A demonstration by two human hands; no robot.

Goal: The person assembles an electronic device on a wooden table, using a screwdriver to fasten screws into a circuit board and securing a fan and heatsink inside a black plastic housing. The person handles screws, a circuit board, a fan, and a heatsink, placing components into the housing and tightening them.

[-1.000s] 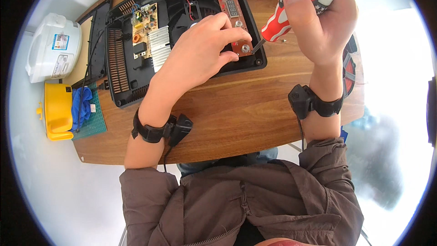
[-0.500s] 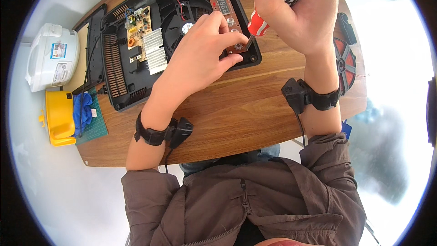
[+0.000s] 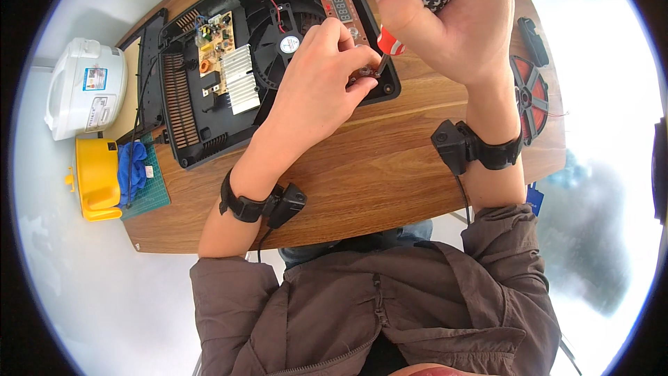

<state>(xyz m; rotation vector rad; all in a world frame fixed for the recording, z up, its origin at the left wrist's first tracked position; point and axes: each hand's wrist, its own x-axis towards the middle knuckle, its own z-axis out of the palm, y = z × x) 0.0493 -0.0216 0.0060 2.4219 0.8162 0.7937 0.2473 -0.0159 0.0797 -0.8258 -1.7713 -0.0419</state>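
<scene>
My right hand (image 3: 452, 35) is wrapped round a screwdriver with a thick white, black and red handle (image 3: 391, 43). Its shaft points down to the near end of a narrow reddish-brown control board (image 3: 341, 10), which carries a small digit display. Beside that tip, my left hand (image 3: 321, 73) has its thumb and forefinger bent together at the board's end; whatever lies between them is too small to make out. The board sits along the right side of an open black appliance housing (image 3: 209, 122). Inside are a fan (image 3: 268, 63), a silver heat sink (image 3: 241, 80) and a tan circuit board (image 3: 214, 38).
At the left stand a white rice-cooker-like appliance (image 3: 87, 90) and a yellow container (image 3: 97, 181), with a blue cloth (image 3: 131, 167) on a green mat (image 3: 154, 191). A round red-and-black coil (image 3: 530, 101) and a dark elongated part (image 3: 532, 42) lie at the right.
The screwdriver and my right hand have shifted slightly left and down, with less of the red shaft collar showing. My left hand stays at the board's end; the whole view has shifted a little.
</scene>
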